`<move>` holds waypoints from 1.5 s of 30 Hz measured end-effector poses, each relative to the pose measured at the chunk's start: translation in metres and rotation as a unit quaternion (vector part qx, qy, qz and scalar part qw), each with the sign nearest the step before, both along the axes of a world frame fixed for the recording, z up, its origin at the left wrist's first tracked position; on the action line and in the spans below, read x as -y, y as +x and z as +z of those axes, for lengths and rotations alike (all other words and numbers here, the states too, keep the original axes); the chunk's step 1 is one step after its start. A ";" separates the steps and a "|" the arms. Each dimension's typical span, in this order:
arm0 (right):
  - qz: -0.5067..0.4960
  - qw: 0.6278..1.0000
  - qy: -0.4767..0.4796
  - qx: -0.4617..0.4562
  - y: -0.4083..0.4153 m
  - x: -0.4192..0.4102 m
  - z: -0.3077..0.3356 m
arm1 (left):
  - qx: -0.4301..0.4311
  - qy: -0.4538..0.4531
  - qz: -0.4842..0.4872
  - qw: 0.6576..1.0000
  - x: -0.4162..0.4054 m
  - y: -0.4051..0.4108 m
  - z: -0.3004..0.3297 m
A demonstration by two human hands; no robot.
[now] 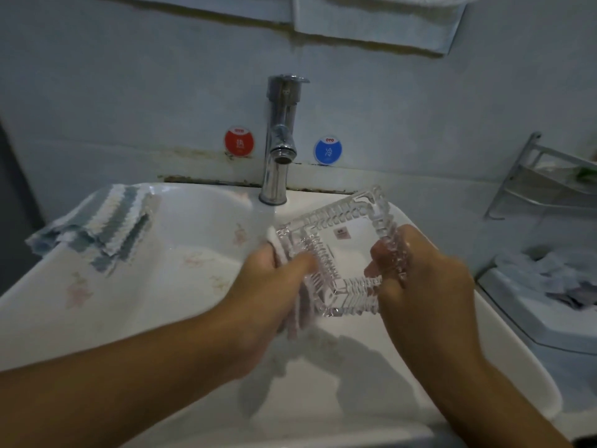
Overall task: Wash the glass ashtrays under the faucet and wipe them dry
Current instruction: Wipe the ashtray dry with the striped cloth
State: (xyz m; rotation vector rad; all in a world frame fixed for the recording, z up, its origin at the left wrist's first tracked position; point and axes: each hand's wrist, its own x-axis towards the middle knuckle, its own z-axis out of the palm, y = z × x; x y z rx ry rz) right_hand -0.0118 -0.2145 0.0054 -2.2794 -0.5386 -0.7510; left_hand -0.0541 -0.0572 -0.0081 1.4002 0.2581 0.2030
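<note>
A white sink (200,286) with faint floral marks fills the lower view, a striped towel (106,224) draped over its left rim. Behind it stands a chrome faucet (279,140), no water visibly running, flanked by a red sticker (239,141) and a blue sticker (328,150) on the wall. Above the basin, both hands hold a square glass ashtray (342,253) tilted on edge: the left hand (268,286) pinches a pale cloth (297,312) against its left side, and the right hand (429,286) grips its right rim.
</note>
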 end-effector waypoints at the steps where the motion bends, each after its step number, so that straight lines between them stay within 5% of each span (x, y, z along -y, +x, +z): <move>1: -0.001 1.000 0.007 -0.010 0.002 0.001 0.000 | 0.021 0.008 0.017 1.000 -0.004 0.002 0.001; 8: 0.001 0.997 0.056 0.048 0.001 0.001 0.000 | -0.043 0.059 -0.091 0.993 0.006 0.000 -0.007; 13: -0.002 0.999 0.032 0.015 0.002 0.002 0.000 | 0.036 0.041 0.048 0.997 -0.001 0.006 -0.002; 22: 0.066 0.992 0.104 0.015 0.001 0.003 0.001 | -0.048 0.104 -0.053 0.992 0.002 0.004 -0.016; 27: 0.067 0.997 0.046 0.007 0.002 -0.001 -0.001 | 0.014 0.171 0.050 0.984 -0.004 0.007 -0.015; 32: 0.109 0.985 0.123 -0.056 -0.004 -0.002 0.007 | 0.113 0.315 0.095 0.938 -0.014 0.006 -0.008; 35: 0.084 0.995 0.045 -0.011 -0.002 0.004 0.007 | 0.111 0.398 0.112 0.904 -0.019 0.004 -0.007; 39: 0.085 0.991 -0.035 -0.097 -0.001 0.004 0.002 | 0.137 0.472 0.117 0.863 -0.019 0.004 -0.002; 41: 0.081 0.991 -0.043 -0.093 -0.002 0.002 -0.001 | 0.131 0.413 0.105 0.895 -0.017 0.004 0.002; 43: 0.058 0.997 -0.040 -0.020 -0.004 0.002 0.000 | 0.088 0.249 0.073 0.962 -0.014 0.005 0.004; 45: 0.035 0.999 -0.018 0.026 -0.004 0.000 0.001 | 0.024 0.117 0.022 0.993 -0.010 0.004 0.004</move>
